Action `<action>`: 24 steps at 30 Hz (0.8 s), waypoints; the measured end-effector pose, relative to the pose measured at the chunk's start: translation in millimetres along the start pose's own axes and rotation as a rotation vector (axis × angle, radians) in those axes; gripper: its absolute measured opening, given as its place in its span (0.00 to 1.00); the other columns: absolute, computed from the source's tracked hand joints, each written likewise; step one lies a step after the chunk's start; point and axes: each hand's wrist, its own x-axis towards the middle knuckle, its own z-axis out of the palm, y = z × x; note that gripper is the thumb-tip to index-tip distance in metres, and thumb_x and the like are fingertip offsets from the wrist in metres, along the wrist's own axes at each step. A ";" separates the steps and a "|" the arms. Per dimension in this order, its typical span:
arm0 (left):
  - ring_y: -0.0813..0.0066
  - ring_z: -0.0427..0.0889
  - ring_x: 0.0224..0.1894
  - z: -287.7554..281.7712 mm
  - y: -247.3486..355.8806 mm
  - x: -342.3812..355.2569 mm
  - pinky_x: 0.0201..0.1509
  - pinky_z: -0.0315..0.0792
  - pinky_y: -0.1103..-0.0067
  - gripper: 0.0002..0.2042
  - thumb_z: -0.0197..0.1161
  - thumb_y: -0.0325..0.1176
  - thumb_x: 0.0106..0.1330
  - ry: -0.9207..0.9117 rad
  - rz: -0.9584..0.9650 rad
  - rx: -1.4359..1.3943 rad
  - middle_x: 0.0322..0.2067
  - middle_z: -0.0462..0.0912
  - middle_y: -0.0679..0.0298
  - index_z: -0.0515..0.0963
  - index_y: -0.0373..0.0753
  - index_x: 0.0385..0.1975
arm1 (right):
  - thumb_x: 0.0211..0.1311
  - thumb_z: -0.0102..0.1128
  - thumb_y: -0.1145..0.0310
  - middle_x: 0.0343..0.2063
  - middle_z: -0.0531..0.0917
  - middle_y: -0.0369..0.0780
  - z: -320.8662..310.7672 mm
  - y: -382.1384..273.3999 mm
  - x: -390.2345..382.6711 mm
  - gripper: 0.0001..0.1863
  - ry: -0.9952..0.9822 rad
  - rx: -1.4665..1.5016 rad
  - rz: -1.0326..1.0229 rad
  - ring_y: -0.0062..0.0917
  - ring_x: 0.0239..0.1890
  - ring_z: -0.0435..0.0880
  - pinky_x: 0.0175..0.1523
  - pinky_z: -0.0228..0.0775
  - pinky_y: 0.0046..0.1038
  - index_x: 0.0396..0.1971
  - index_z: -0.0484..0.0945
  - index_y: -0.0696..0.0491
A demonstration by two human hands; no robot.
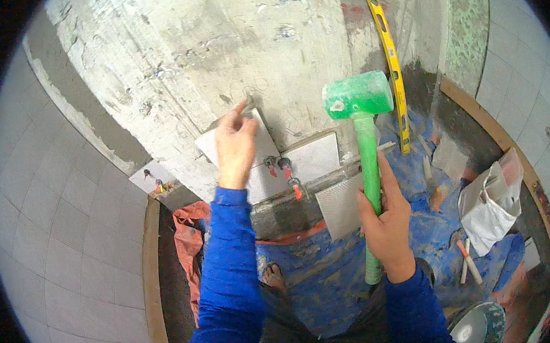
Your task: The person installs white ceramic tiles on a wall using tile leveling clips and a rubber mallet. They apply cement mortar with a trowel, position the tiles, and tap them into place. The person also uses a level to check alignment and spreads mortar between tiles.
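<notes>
The view looks from the person's head, through the left of two side-by-side fisheye lenses, forward and steeply down. It faces the bare wall [215,42], with the left hand [236,148] and right hand [390,217] nearer than the foot [273,277] below. It is wide enough to catch the left tiled wall [69,237] and right tiled wall [530,77], bent toward the dark rim.

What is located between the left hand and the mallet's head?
In the head view, a strip of white tile shows beside the left hand, then bare wall up to the mallet's head.
</notes>
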 end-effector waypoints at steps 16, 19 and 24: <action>0.60 0.74 0.52 -65.1 9.3 25.3 0.57 0.69 0.67 0.36 0.59 0.25 0.58 -0.277 0.968 1.532 0.51 0.75 0.58 0.69 0.42 0.73 | 0.65 0.60 0.78 0.59 0.81 0.56 -9.8 -1.5 2.5 0.36 0.047 0.081 0.042 0.43 0.55 0.86 0.59 0.75 0.36 0.74 0.64 0.59; 0.58 0.74 0.52 -70.2 11.8 32.3 0.56 0.70 0.67 0.37 0.60 0.24 0.55 -0.344 0.968 1.427 0.49 0.75 0.57 0.71 0.42 0.72 | 0.65 0.61 0.78 0.57 0.82 0.55 -6.1 0.9 4.5 0.36 0.074 0.015 -0.110 0.42 0.53 0.86 0.58 0.75 0.35 0.74 0.64 0.59; 0.53 0.74 0.49 -81.4 20.2 32.4 0.56 0.72 0.64 0.37 0.58 0.18 0.50 -0.419 0.868 1.137 0.44 0.73 0.54 0.78 0.46 0.66 | 0.64 0.61 0.78 0.60 0.81 0.56 -4.1 0.3 1.4 0.37 0.042 0.082 0.002 0.42 0.55 0.86 0.59 0.75 0.35 0.75 0.64 0.57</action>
